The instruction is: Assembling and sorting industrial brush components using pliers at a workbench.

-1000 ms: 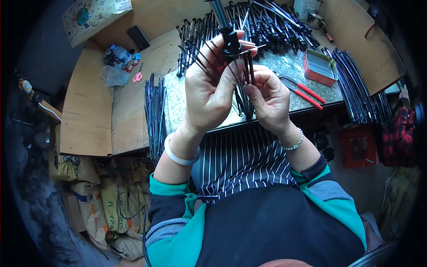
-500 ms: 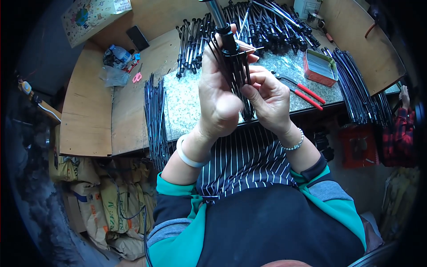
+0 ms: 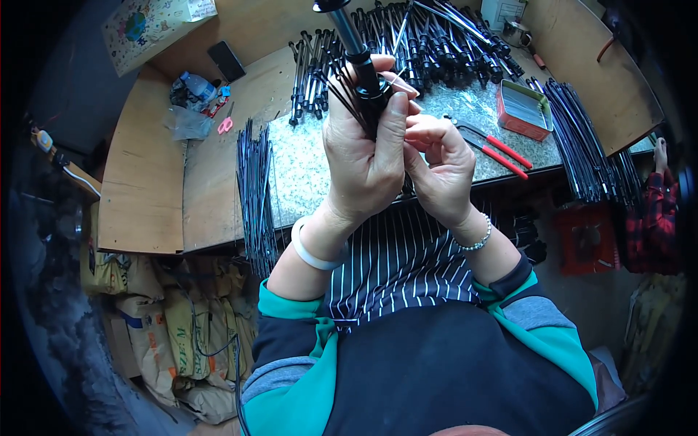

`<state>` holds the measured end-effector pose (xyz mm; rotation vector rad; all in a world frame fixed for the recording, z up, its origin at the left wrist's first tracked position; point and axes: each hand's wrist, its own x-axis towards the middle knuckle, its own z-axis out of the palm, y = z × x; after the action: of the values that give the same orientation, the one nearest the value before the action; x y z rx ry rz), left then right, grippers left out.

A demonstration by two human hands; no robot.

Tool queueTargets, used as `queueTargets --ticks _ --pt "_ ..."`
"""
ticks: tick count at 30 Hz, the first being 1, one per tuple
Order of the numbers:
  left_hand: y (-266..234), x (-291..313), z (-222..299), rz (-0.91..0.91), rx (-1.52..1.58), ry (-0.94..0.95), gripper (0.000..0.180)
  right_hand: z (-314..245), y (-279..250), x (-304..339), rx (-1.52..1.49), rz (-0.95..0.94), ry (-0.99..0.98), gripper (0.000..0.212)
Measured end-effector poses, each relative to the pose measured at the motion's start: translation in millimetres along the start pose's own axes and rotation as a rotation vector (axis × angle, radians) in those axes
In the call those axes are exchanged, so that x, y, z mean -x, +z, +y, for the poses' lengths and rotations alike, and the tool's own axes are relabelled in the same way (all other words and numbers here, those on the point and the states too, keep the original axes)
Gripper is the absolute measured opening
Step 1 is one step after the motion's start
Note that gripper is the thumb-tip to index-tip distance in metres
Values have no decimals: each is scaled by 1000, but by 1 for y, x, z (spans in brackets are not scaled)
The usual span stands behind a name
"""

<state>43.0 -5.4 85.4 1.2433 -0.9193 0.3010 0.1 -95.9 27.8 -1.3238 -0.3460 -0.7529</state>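
Note:
An umbrella frame stands tilted in front of me, its metal shaft (image 3: pixel 352 36) pointing away and its thin black ribs (image 3: pixel 347 102) fanning out beside a dark collar. My left hand (image 3: pixel 363 167) is wrapped round the ribs and collar, with the thumb laid across the front. A thin pale wire (image 3: pixel 397 77) sticks out by the collar, near the left fingertips. Close against the left hand, my right hand (image 3: pixel 445 178) is closed in a pinch at the lower ribs. What lies between the right fingertips is hidden.
Many umbrella shafts (image 3: pixel 443 43) lie heaped at the back. Bundles of black ribs (image 3: pixel 254 192) rest on the left and right table edges. Red-handled pliers (image 3: pixel 505 158) and a red tin (image 3: pixel 525 123) sit at right; pink scissors (image 3: pixel 225 126) at left. Another person's hand (image 3: pixel 660 155) shows far right.
My left thumb has swung up and over, closing across the ribs and collar. The frame has shifted slightly left and upright. My right hand stays pinched beside it.

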Motion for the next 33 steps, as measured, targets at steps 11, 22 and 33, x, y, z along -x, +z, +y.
queueTargets --ticks 11,22,33 --pt "-9 11 1 72 -135 134 54 4 -4 33 340 -70 -59 32" --pt "-10 103 2 -38 22 -278 64 0 -30 158 149 -357 611 32" --pt "-18 136 3 31 188 -419 67 -1 -36 181 212 -456 605 33"
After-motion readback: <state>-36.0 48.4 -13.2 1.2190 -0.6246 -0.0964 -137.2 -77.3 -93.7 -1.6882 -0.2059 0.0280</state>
